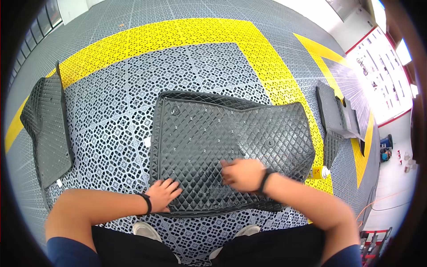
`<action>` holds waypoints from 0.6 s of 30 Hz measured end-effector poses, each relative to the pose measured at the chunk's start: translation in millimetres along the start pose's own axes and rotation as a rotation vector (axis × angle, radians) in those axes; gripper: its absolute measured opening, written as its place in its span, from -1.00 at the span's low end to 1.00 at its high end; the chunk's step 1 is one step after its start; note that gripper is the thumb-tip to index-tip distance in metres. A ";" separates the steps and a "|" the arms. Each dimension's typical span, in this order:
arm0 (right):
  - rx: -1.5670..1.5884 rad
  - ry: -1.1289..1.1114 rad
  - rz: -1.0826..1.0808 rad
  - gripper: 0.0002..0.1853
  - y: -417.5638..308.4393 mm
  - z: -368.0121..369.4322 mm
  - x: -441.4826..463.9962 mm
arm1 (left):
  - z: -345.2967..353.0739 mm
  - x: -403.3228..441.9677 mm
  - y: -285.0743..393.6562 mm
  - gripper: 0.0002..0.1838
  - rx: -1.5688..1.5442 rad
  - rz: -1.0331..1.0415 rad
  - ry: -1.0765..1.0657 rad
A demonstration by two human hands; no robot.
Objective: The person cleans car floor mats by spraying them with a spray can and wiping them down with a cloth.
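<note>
There were two hands (165, 195) (243, 175), two wristbands (146, 203) (265, 180), two sleeves (73, 252) (348, 256), two shoes (147, 231) (247, 230), one yellow can (318, 172) and at least three mats (195, 147) (50, 129) (333, 109).

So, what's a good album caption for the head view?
Black mat on floor tiles: left hand at its near-left corner, right hand blurred near its middle, yellow can close by.

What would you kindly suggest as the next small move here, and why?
I would probably draw the right hand toward the shinier right half of the black quilted mat: that hand, blurred, is over the mat's middle, while the left hand lies spread at its near left corner and could steady it. Whether the right hand holds anything is unclear.
</note>
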State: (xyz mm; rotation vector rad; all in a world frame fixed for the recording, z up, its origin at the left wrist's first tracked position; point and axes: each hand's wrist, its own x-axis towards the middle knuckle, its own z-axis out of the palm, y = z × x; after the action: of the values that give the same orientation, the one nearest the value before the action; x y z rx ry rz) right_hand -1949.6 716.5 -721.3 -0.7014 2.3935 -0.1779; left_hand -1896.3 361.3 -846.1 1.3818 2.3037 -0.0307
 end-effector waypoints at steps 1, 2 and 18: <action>0.073 -0.034 -0.011 -0.71 -15.2 27.7 32.7 | -9.7 4.8 6.0 0.22 0.146 0.017 0.038; 0.158 0.058 -0.032 -0.69 -32.2 67.0 60.6 | -18.1 7.5 8.5 0.23 0.265 0.065 0.021; -0.342 -0.448 1.067 -0.55 238.1 155.1 -35.8 | 2.3 20.4 1.8 0.38 0.190 -0.014 -0.200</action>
State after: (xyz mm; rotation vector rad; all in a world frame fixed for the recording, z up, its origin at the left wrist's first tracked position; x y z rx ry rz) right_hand -1936.7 944.6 -894.1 0.4263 2.0505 0.7564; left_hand -1902.0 378.6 -855.7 1.3834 2.1883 -0.3835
